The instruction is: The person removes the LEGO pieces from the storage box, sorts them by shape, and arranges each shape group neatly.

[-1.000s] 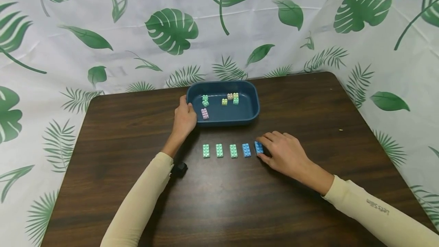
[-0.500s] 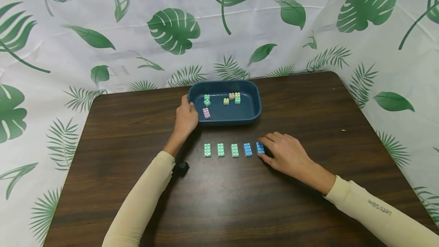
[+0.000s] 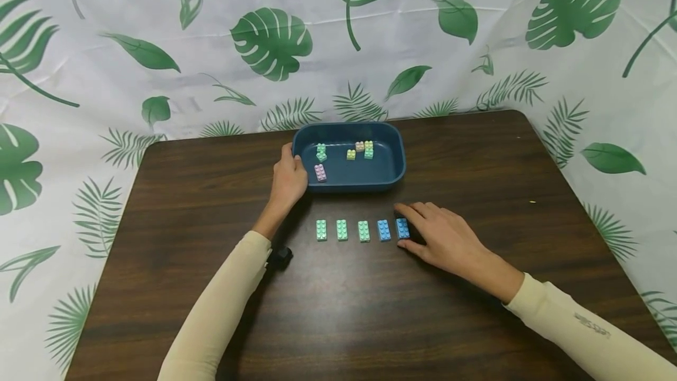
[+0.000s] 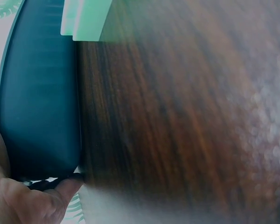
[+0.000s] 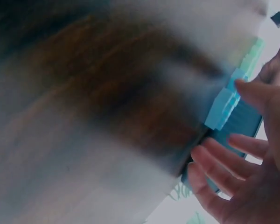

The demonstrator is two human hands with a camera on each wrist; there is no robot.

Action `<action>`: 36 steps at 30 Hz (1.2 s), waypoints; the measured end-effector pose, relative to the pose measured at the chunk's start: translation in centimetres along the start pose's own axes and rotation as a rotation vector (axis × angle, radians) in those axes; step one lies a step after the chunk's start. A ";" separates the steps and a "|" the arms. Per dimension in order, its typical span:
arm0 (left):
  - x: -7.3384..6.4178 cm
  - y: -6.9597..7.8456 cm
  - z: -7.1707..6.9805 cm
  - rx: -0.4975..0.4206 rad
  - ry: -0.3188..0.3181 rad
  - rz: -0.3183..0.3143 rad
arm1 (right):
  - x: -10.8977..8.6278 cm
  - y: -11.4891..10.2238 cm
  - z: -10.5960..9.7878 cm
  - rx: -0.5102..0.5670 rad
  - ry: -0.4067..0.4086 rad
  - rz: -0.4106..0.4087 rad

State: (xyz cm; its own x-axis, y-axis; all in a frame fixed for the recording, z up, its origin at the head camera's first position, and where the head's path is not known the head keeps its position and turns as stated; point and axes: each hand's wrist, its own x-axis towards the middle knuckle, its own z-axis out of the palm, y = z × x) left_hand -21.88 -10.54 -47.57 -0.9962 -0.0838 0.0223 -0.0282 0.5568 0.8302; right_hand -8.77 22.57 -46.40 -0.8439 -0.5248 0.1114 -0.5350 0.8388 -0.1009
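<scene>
My left hand grips the left end of a dark blue tray; the left wrist view shows the hand at the tray's end wall. In front of the tray runs a row of toy building bricks: three green, with one green brick nearest the blue ones, then a blue brick and a rightmost blue brick. Around that last brick my right hand is spread, its thumb and forefinger parted. In the right wrist view its fingers look relaxed, with the thumb close by the blue bricks.
Inside the tray lie several bricks, among them a pink brick, a yellow brick and some green ones. A small black object shows beside the left sleeve. A leaf-print cloth hangs behind the dark wooden table.
My right forefinger and thumb have come apart from the rightmost blue brick, which stays in the row. The left hand keeps its hold on the tray. The head view has shifted slightly.
</scene>
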 end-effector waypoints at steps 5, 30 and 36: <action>0.0 0.0 0.0 -0.008 0.003 -0.001 | 0.0 0.2 -0.5 0.038 0.010 0.031; 0.5 0.0 -0.3 0.010 -0.015 -0.024 | 13.7 -1.7 -6.5 0.064 0.089 -0.103; 0.7 -0.1 -0.4 0.034 -0.025 -0.013 | 18.1 -2.2 -5.9 0.008 -0.008 -0.117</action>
State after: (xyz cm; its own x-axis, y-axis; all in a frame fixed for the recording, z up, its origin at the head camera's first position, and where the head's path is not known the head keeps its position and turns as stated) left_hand -22.59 -10.98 -47.46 -0.9975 -0.0706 -0.0031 -0.0438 0.5838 0.8107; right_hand -22.66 12.06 -38.37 -0.7760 -0.6203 0.1145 -0.6301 0.7706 -0.0957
